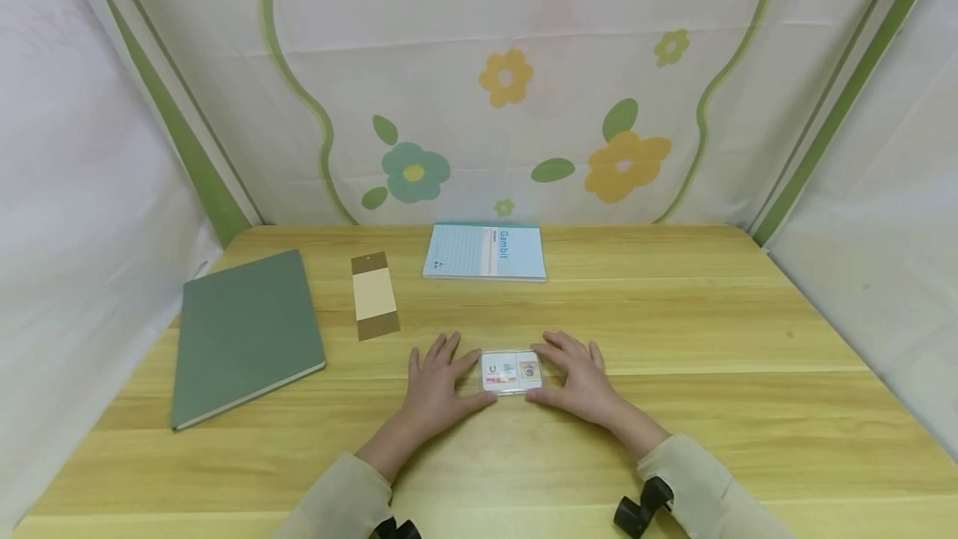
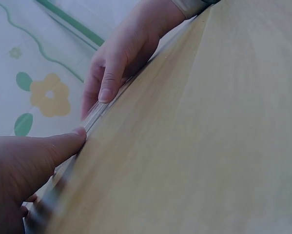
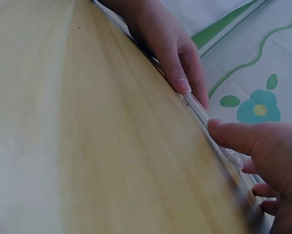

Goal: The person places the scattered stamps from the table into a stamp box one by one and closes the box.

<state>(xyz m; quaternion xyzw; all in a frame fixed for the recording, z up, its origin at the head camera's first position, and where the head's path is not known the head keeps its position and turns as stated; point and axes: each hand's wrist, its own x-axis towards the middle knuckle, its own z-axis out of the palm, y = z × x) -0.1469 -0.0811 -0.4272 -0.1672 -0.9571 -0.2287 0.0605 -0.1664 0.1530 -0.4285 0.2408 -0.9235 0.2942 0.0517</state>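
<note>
A small flat clear plastic case (image 1: 511,373) with a printed white card and a small square picture inside lies on the table, low in the middle of the head view. At its left end my left hand (image 1: 437,393) grips it between thumb and forefinger. My right hand (image 1: 580,383) holds the right end the same way, the thumb on the near edge and the forefinger at the far one. Both wrist views show the thumbs against the near edge of the case (image 2: 93,117), close to the tabletop. The other fingers are spread beyond it.
On the wooden table (image 1: 711,439), a green hardcover book (image 1: 250,339) lies at the left. Right of it is a brown and cream card (image 1: 375,295). A light blue notebook (image 1: 485,252) sits at the back edge, before a flowered curtain (image 1: 449,48).
</note>
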